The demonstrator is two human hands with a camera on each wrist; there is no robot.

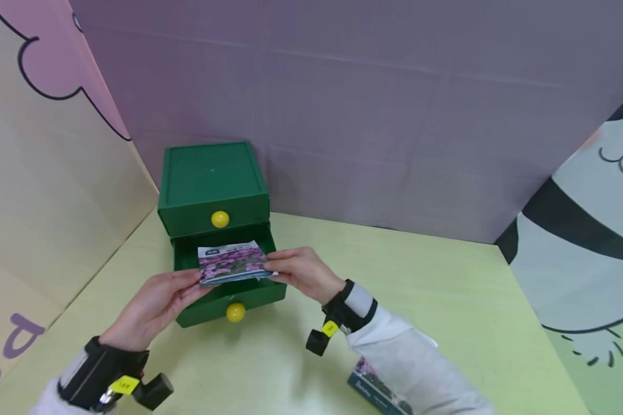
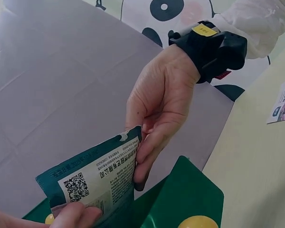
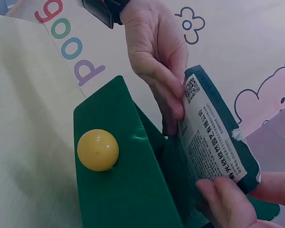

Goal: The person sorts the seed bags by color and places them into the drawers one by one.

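Head view: seed packet [image 1: 232, 263], flower picture up, held level over the open lower drawer [image 1: 228, 300] of a green chest [image 1: 213, 184] on the counter [image 1: 420, 288], left hand [image 1: 153, 305] and right hand [image 1: 303, 271] pinching its opposite ends. Left wrist view: right-hand fingers [image 2: 145, 161] curled round the packet's edge; QR code and small print, not legible. Right wrist view: left-hand fingers [image 3: 168, 95] clamp the QR corner; yellow knob [image 3: 98, 149] on the drawer front.

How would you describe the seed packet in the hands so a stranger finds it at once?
Find the green drawer box on the table. Over its open lower drawer, both hands hold a flat packet. Its purple flower print faces up; the other packet lies by the right sleeve.
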